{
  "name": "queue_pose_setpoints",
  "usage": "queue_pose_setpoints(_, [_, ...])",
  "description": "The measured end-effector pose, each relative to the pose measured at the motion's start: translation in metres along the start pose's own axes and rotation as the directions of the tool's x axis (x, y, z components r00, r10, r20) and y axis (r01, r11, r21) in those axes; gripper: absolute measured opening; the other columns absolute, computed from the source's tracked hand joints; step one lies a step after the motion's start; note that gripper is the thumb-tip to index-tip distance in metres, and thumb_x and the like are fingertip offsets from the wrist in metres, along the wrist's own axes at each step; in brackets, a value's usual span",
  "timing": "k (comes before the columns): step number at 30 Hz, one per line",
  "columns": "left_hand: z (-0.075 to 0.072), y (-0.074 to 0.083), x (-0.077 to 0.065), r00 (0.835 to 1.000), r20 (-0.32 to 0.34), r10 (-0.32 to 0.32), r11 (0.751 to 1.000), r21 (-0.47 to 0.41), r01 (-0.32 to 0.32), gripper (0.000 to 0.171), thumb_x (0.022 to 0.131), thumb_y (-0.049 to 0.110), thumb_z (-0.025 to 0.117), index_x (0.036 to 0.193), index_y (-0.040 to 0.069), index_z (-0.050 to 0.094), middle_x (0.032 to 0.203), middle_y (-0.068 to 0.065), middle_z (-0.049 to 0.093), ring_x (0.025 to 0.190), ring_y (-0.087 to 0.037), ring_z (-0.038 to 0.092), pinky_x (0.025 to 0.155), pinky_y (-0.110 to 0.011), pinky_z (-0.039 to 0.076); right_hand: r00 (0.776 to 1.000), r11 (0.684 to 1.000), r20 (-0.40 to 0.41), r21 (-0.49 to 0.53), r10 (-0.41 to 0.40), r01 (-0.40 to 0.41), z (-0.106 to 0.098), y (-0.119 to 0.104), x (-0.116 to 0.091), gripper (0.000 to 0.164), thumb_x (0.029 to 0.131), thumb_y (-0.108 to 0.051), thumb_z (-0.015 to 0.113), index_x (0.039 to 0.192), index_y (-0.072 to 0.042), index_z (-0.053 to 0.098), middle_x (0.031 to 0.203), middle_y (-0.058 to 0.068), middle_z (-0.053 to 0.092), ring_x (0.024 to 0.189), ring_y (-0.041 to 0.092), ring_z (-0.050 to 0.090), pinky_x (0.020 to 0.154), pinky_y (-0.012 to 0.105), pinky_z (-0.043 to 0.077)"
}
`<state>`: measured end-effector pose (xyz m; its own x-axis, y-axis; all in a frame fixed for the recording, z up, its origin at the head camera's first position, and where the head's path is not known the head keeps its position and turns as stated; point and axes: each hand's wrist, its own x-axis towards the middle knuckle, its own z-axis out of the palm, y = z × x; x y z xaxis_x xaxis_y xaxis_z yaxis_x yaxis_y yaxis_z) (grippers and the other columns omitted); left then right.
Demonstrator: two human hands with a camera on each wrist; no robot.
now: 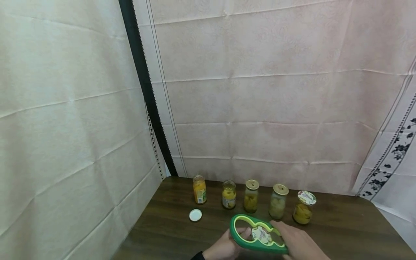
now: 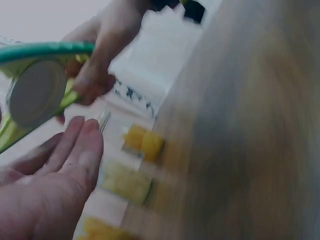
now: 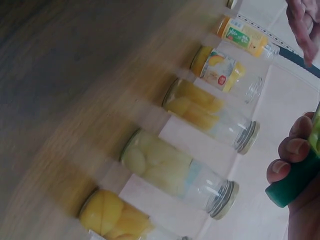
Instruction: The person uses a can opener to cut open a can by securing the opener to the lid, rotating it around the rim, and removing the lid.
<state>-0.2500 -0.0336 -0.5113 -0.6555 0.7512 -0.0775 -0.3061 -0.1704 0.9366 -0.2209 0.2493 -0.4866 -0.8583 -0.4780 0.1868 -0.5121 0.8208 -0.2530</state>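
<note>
My right hand (image 1: 300, 242) grips the narrow end of a green jar opener (image 1: 260, 246) with a lighter green inner edge. A white patterned jar lid (image 1: 261, 235) sits in the opener's opening, and its plain underside faces the left wrist view. The left hand (image 1: 224, 248) is held palm up under the opener's wide end, its thumb visible through the opening beside the lid. Fingers (image 2: 82, 155) of that hand are extended in the left wrist view. Beyond the hands stands a row of glass jars, including one with a gold lid (image 1: 277, 206).
Lidless jars, one orange with a label (image 1: 199, 191) and one of yellow fruit (image 1: 229, 196), stand at the left. Another gold-lidded jar (image 1: 250, 200) and a floral-lidded jar (image 1: 302, 213) complete the row. A loose white lid (image 1: 195, 215) lies on the wooden table (image 1: 162, 231). Cloth walls surround it.
</note>
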Motion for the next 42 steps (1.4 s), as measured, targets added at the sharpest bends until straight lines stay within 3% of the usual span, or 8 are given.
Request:
queue_pose_setpoints(3, [0.007,-0.003,0.003,0.995,0.094,-0.041,0.996,-0.078,0.048,0.071,0.111,0.061,0.045,0.155,0.007,0.054,0.126,0.016,0.075,0.121,0.0,0.068,0.116,-0.029,0.049,1.0,1.0,0.002,0.01,0.011,-0.012,0.003,-0.005,0.001,0.078,0.086,-0.05,0.088,0.145,-0.01,0.057,0.131,-0.002,0.072,0.109,0.015,0.072,0.082,0.036,0.062])
queue_pose_setpoints(7, [0.011,-0.008,0.008,0.989,0.135,-0.053,0.99,-0.121,0.07,0.081,0.109,0.068,0.037,0.163,0.007,0.042,0.14,0.013,0.069,0.126,-0.001,0.065,0.11,-0.023,0.051,0.999,0.999,-0.049,0.033,0.021,-0.019,0.005,-0.01,0.001,0.076,0.09,-0.059,0.081,0.145,-0.012,0.058,0.126,-0.009,0.072,0.105,0.005,0.07,0.077,0.03,0.059])
queue_pose_setpoints(12, [0.013,-0.009,0.011,0.988,0.145,-0.052,0.984,-0.162,0.076,0.081,0.11,0.067,0.038,0.161,0.006,0.045,0.133,0.014,0.071,0.127,-0.001,0.064,0.114,-0.027,0.048,0.996,0.999,-0.084,0.017,0.03,-0.029,0.004,-0.013,-0.001,0.068,0.087,-0.041,0.087,0.143,-0.015,0.058,0.123,-0.013,0.071,0.103,-0.001,0.066,0.077,0.029,0.058])
queue_pose_setpoints(18, [0.014,-0.007,0.008,0.984,0.156,-0.082,0.974,-0.197,0.112,0.075,0.108,0.067,0.042,0.156,0.01,0.053,0.128,0.016,0.073,0.125,-0.001,0.065,0.124,-0.034,0.041,0.991,1.0,-0.131,0.007,0.001,0.0,0.006,-0.011,-0.004,0.071,0.089,-0.058,0.082,0.141,-0.016,0.059,0.12,-0.015,0.07,0.1,-0.005,0.063,0.075,0.028,0.058])
queue_pose_setpoints(24, [0.016,-0.007,0.008,0.986,0.151,-0.072,0.974,-0.204,0.102,0.073,0.109,0.066,0.045,0.156,0.011,0.053,0.129,0.015,0.072,0.125,-0.002,0.065,0.13,-0.04,0.035,0.994,0.999,-0.109,0.046,0.027,-0.022,0.007,-0.011,-0.005,0.077,0.09,-0.068,0.077,0.144,-0.017,0.058,0.122,-0.015,0.07,0.1,-0.006,0.062,0.074,0.026,0.056])
queue_pose_setpoints(36, [0.017,-0.007,0.008,0.985,0.161,-0.066,0.978,-0.185,0.096,0.074,0.108,0.066,0.046,0.154,0.009,0.054,0.128,0.015,0.073,0.124,-0.001,0.065,0.114,-0.026,0.048,0.993,0.994,-0.094,0.087,0.076,-0.068,0.007,-0.013,-0.007,0.082,0.087,-0.076,0.073,0.143,-0.019,0.058,0.118,-0.018,0.069,0.096,-0.009,0.06,0.073,0.025,0.055])
queue_pose_setpoints(39, [0.016,-0.008,0.008,0.985,0.162,-0.067,0.975,-0.199,0.099,0.073,0.108,0.066,0.046,0.155,0.01,0.053,0.129,0.015,0.072,0.125,-0.001,0.065,0.122,-0.032,0.044,0.991,0.99,-0.095,0.108,0.098,-0.088,0.009,-0.015,-0.007,0.081,0.086,-0.077,0.074,0.142,-0.021,0.059,0.116,-0.02,0.068,0.095,-0.012,0.058,0.073,0.024,0.054])
queue_pose_setpoints(42, [0.016,-0.009,0.01,0.985,0.159,-0.061,0.974,-0.208,0.094,0.074,0.109,0.065,0.045,0.158,0.01,0.05,0.131,0.015,0.071,0.128,-0.002,0.063,0.132,-0.042,0.032,0.988,0.99,-0.123,0.113,0.092,-0.078,0.012,-0.015,-0.008,0.077,0.087,-0.075,0.074,0.141,-0.021,0.059,0.113,-0.023,0.067,0.092,-0.013,0.056,0.071,0.023,0.053])
